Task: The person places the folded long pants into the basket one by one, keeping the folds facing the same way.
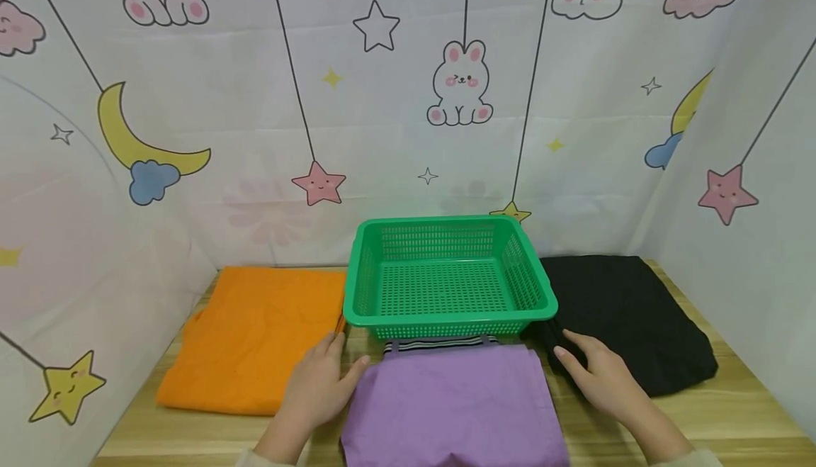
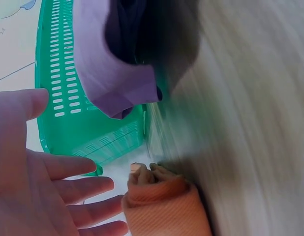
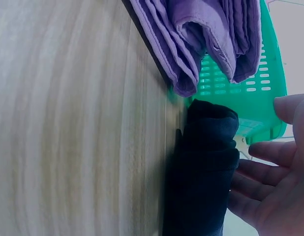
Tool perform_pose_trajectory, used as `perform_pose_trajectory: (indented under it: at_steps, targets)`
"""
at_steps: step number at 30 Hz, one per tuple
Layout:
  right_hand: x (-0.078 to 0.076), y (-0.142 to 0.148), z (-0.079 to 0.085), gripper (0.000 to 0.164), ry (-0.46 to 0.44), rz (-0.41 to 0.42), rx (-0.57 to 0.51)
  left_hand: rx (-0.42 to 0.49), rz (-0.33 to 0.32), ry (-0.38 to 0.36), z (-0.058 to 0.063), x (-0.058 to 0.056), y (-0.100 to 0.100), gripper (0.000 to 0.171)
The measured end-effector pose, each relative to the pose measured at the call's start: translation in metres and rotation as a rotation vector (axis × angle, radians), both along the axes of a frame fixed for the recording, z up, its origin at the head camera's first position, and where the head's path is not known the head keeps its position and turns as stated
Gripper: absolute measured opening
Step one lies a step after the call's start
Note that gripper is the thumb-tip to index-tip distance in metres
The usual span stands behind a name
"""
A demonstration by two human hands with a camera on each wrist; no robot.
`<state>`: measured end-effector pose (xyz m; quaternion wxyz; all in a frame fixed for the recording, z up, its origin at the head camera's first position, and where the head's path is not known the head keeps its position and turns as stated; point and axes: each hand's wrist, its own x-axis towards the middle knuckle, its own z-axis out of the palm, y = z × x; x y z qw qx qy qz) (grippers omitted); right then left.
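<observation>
Folded purple fabric [image 1: 455, 403] lies at the front middle, with a dark striped band [image 1: 440, 344] along its far edge. My left hand [image 1: 319, 382] is over the inner edge of a folded orange cloth [image 1: 255, 339]. In the left wrist view its fingers are extended and spread, the fingertips right at the orange fold [image 2: 167, 206]. On the other side my right hand [image 1: 599, 371] is at the inner edge of a folded black cloth [image 1: 627, 318]. Its relaxed fingers [image 3: 262, 172] lie beside the thick black fold [image 3: 201, 172]. Neither hand grips anything.
Behind the purple fabric stands a green plastic basket [image 1: 440, 286] with slotted walls and nothing inside. Everything sits on a wood-grain table [image 1: 746, 410]. A white curtain [image 1: 395, 113] printed with stars, moons and bunnies hangs around the back and sides.
</observation>
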<state>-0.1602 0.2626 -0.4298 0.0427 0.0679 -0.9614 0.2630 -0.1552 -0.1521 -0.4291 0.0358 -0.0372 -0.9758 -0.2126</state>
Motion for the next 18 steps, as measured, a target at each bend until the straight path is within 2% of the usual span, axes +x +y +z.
perform_pose_trajectory:
  at_steps: [18]
  targets:
    - [0.0067, -0.0034, 0.0006, 0.057, 0.011, -0.006, -0.001, -0.013, 0.001, 0.036, 0.0040, 0.0065, 0.0078, 0.072]
